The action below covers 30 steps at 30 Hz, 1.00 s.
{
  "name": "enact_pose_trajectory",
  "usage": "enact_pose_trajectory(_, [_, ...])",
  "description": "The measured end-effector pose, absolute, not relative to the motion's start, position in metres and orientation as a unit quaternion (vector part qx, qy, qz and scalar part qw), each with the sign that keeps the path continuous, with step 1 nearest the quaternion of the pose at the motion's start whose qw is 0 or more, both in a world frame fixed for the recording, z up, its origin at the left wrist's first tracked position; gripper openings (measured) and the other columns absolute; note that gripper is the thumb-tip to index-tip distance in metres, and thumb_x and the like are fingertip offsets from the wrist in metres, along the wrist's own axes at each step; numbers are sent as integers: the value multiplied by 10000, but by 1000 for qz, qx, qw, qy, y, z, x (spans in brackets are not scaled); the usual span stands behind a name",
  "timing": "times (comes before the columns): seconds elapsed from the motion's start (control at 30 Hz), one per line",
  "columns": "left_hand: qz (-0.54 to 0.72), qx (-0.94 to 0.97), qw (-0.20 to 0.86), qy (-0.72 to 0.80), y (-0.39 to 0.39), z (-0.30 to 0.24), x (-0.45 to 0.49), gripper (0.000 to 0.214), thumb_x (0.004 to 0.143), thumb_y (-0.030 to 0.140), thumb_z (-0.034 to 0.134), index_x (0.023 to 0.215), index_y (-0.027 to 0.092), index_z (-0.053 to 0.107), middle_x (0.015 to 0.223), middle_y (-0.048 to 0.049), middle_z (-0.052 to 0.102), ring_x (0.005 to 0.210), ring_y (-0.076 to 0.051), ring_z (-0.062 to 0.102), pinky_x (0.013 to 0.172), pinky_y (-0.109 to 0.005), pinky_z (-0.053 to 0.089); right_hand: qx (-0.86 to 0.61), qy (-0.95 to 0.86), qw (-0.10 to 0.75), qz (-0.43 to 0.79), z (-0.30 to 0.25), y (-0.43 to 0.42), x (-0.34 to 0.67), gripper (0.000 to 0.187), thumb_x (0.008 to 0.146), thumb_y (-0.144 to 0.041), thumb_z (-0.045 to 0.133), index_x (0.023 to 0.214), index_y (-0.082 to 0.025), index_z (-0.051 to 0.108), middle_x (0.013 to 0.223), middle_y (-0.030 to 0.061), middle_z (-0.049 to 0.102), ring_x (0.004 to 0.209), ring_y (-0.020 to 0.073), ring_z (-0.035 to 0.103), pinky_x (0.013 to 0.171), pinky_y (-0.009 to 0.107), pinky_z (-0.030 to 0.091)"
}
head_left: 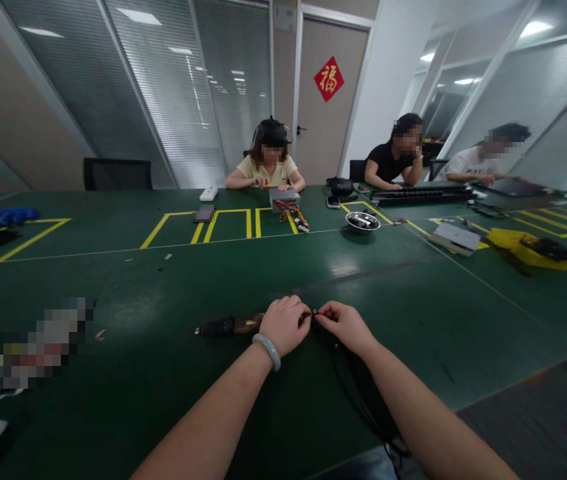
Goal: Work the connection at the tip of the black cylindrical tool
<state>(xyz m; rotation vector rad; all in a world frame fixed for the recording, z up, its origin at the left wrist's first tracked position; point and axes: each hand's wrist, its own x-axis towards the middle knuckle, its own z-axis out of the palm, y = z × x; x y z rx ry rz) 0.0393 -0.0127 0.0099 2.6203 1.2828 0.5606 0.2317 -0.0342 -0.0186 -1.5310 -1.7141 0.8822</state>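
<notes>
While both hands meet at the clock's centre (twelve o'clock straight ahead of the wearer), thumb and forefinger of the right hand (346, 325) pinch a small piece (315, 311) at the end of a dark cord (358, 397). Left hand (286, 325): fingers curled over the near end of a black-and-brown tool (236, 325), thumb and forefinger pressed together on its thin dark tail. Tool lies on the table (163, 400), pointing to nine o'clock; cord runs off toward five.

Stage, as judged: mid-handling. Tool end and cord end are at the same spot, fingertips almost touching. Whether the two are joined cannot be made out; the fingers cover the spot. What is left cannot be read beyond that.

Pose: left wrist bent slightly, palm down, bracelet (267, 351) at about eight o'clock; forearm enters from between seven and eight. Right hand turned inward, knuckles up; forearm enters from between four and five.

Farther out: steel bowl (362, 229) at one o'clock, yellow bag (518, 252) between two and three, metal box (286, 195) just short of twelve, with a co-worker (269, 175) seated behind it.
</notes>
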Motion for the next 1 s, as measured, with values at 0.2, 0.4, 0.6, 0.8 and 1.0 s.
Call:
enact_pose_trajectory(0.2, [185, 880, 87, 428, -14, 10, 39, 257, 923, 348, 426, 951, 217, 645, 976, -48, 587, 950, -206, 529, 832, -348, 401, -593, -677, 326, 289, -15, -37, 228, 185, 818, -368, 576, 884, -202, 620, 724, -7, 638, 630, 127, 560, 579, 235, 407])
enact_pose_trajectory(0.4, [157, 884, 116, 426, -16, 18, 35, 307, 887, 349, 477, 1144, 234, 599, 1068, -57, 579, 1021, -219, 531, 880, -348, 412, -570, -683, 312, 334, -18, -35, 237, 205, 827, -395, 576, 860, -194, 601, 744, -6, 633, 639, 120, 556, 574, 223, 402])
enact_pose_trajectory(0.6, [134, 891, 160, 404, -8, 26, 23, 573, 766, 404, 641, 1299, 268, 481, 1206, -40, 532, 1094, -228, 511, 943, -346, 398, -526, -682, 296, 413, -17, -35, 247, 233, 799, -402, 624, 857, -178, 591, 742, -6, 614, 639, 112, 546, 554, 211, 403])
enact_pose_trajectory(0.8, [46, 883, 167, 435, -6, 29, 17, 559, 670, 655, 632, 1039, 235, 621, 1025, -51, 581, 985, -264, 547, 825, -369, 436, -498, -676, 259, 477, -14, -35, 254, 293, 754, -435, 679, 860, -169, 619, 754, 4, 627, 651, 116, 556, 563, 218, 418])
enact_pose_trajectory(1.0, [40, 872, 228, 430, -13, 34, 17, 403, 821, 557, 509, 1049, 230, 568, 1043, -38, 594, 965, -217, 568, 774, -313, 432, -470, -652, 264, 533, -13, -34, 258, 324, 708, -440, 720, 827, -159, 612, 779, 14, 648, 697, 129, 589, 620, 236, 452])
